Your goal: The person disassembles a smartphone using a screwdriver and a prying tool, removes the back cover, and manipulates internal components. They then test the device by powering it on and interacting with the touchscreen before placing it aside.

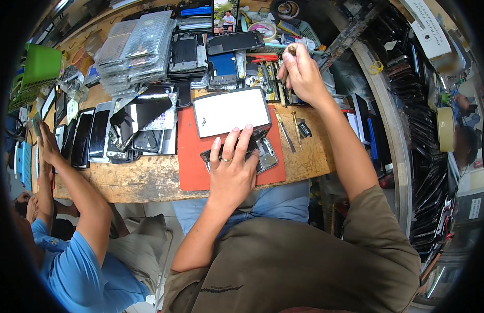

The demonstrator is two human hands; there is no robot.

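Note:
An opened phone (267, 157) lies on a red-orange mat (192, 175), its metal inner parts showing on the right. My left hand (231, 169), with a ring on one finger, grips it. The fingertips reach over a raised dark panel beside the phone body, and the thumb rests near the inner parts. Behind it a white board with a dark rim (229, 109) leans on the mat's far side. My right hand (303, 73) is raised over the tools at the back right, fingers closed around something small and brownish, mostly hidden.
Tweezers (285, 133) and a thin screwdriver (296, 129) lie right of the mat. Bubble-wrapped stacks (132, 52) and phone parts (143, 115) crowd the left. A wooden post (351, 34) stands at the right. A co-worker in a blue shirt (80, 271) sits at my left.

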